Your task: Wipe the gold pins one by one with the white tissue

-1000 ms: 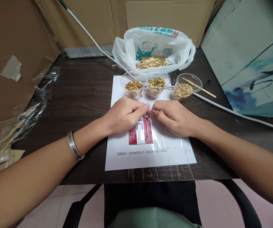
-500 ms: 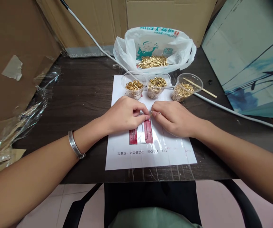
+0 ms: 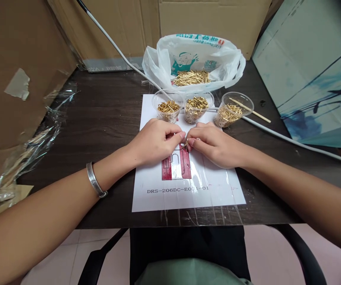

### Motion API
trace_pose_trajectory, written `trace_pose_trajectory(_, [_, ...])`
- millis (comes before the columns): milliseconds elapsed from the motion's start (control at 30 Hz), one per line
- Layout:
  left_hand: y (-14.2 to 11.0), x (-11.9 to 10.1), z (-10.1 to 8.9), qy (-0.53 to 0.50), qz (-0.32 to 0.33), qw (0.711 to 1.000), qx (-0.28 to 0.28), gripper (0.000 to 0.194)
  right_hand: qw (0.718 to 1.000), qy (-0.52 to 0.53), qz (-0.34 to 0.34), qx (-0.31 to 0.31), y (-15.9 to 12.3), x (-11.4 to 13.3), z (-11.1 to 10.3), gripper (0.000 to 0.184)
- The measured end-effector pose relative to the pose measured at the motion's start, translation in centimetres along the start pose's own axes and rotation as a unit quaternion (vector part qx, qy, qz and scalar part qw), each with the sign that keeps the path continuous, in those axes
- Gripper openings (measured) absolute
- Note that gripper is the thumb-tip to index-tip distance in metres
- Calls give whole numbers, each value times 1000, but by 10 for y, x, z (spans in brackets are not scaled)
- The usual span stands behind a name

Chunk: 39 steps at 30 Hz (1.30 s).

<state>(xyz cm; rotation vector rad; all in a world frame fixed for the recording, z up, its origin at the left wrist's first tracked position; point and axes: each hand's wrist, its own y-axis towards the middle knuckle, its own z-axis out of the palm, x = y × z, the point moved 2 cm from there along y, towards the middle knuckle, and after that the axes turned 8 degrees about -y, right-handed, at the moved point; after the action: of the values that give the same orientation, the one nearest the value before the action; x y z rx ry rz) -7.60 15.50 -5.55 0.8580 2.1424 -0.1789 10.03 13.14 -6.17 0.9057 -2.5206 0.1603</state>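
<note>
Over the red-and-white printed figure on a paper sheet (image 3: 149,202), my two hands nearly meet at the fingertips. My right hand (image 3: 218,145) pinches a small brass pin (image 3: 185,145) between thumb and forefinger, its end pointing down-left. The thumb and forefinger of my left hand (image 3: 155,142) are pressed together just left of the pin; whatever they hold, if anything, is too small to make out. Beyond the hands stand three clear plastic cups of small brass pieces: a left cup (image 3: 176,97), a middle cup (image 3: 207,99) and a tilted right cup (image 3: 247,103).
Behind the cups, an open white plastic bag (image 3: 163,55) holds longer brass pins (image 3: 192,77). A wooden stick (image 3: 261,116) leans out of the right cup. A white cable (image 3: 295,138) crosses the dark table (image 3: 105,107). Cardboard walls (image 3: 212,23) stand around it.
My left fingertips have drawn up and slightly left, away from the right fingertips. The brass pin now shows more clearly in my right hand.
</note>
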Motion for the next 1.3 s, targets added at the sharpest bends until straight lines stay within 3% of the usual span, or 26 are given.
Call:
trace_pose_trajectory(133, [0, -1, 0, -13, 4, 1000, -1, 30, 997, 78, -1, -19, 0, -3, -2, 35])
trace_pose_trajectory(333, [-2, -1, -4, -51, 10, 999, -7, 31, 974, 204, 19, -98, -8, -7, -2, 33])
trace_pose_trajectory(533, [-4, -8, -3, -32, 76, 996, -38, 11, 977, 131, -7, -167, -13, -3, -4, 31])
trace_pose_trajectory(800, [-6, -13, -2, -30, 115, 990, -72, 12, 969, -42, -84, -230, -13, 0, -8, 19])
trace_pose_trajectory(1033, [-6, -13, -5, -13, 147, 981, -128, 11, 960, -57, -94, -258, -16, 1, -12, 13])
trace_pose_trajectory(1300, [-8, -12, -5, -14, 143, 981, -129, 13, 945, -59, -107, -305, -18, 0, -15, 6])
